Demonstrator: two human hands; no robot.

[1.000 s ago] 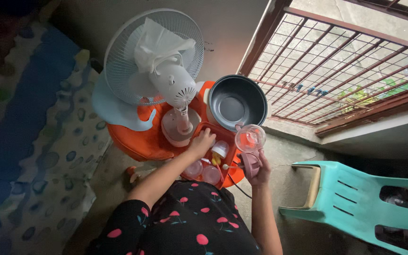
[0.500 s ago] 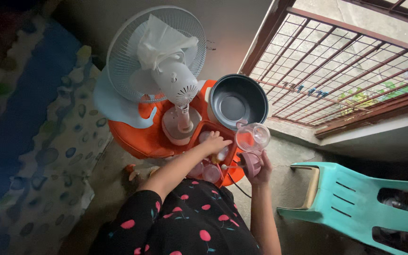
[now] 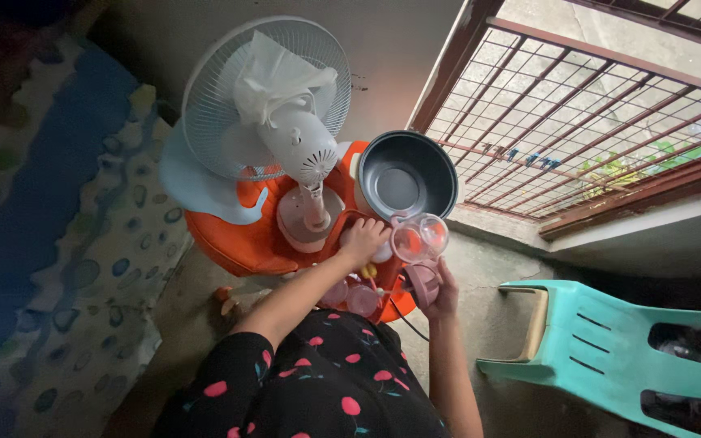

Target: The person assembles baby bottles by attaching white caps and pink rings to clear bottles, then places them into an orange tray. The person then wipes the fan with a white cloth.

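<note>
White fan (image 3: 285,122) at 11 o'clock. Orange round table (image 3: 237,239) under it. Dark grey pot (image 3: 406,174) at 12. Clear pink-tinted funnel part (image 3: 419,238) just right of centre. Teal plastic chair (image 3: 610,349) at 4. Black dress (image 3: 318,389) with red cherry print at 6. Blue, dotted mat (image 3: 50,243) at 9.

- We see a clear plastic funnel-shaped cup (image 3: 420,238) with a pinkish inside, held tilted above the orange seat's edge, just beside the dark pot.
- We see a mauve rounded piece (image 3: 423,281) directly below it, joined to it.
- We see small clear pink-tinted bottles (image 3: 361,299) clustered on the orange surface, upright.
</note>
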